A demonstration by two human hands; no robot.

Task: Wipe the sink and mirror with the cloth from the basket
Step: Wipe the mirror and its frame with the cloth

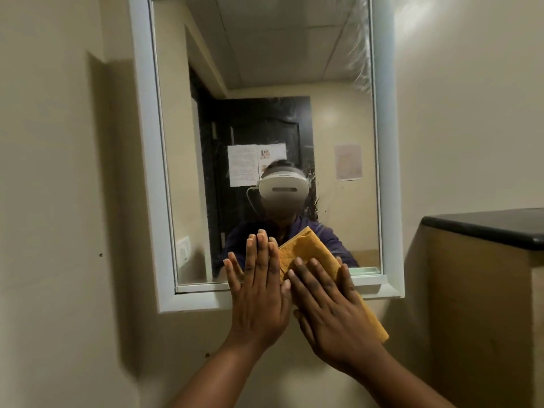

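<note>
The orange cloth (pixel 312 254) lies flat against the lower edge of the mirror (pixel 265 113), at about 5 o'clock of the glass, and it hangs down over the white frame (pixel 147 172) onto the wall below. The right hand (pixel 332 307) presses it there with an open palm; its grip is spread, the fingers are flat on the cloth and do not pinch it. The left hand (pixel 259 290) is just beside, at 9 o'clock from the cloth, also with spread fingers. It seems to rest bare on the glass and the frame, with only its inner edge near the cloth.

The main risk, I think, is that the cloth slips. Nothing holds it except the pressure of the palm, so if the pressure gets weak during a stroke, it can fall down. The sink is not in view. The bare left hand can also leave new fingerprints on the glass.

Streaks show at 1 o'clock of the mirror, near the upper right corner, and some spots near 3 o'clock. This area is well apart from the hands, so a short reach could leave it unwiped. At 3 o'clock from the mirror stands a dark worktop (pixel 485 228) on a cabinet; a wide stroke to the right could knock the right arm against its corner.
</note>
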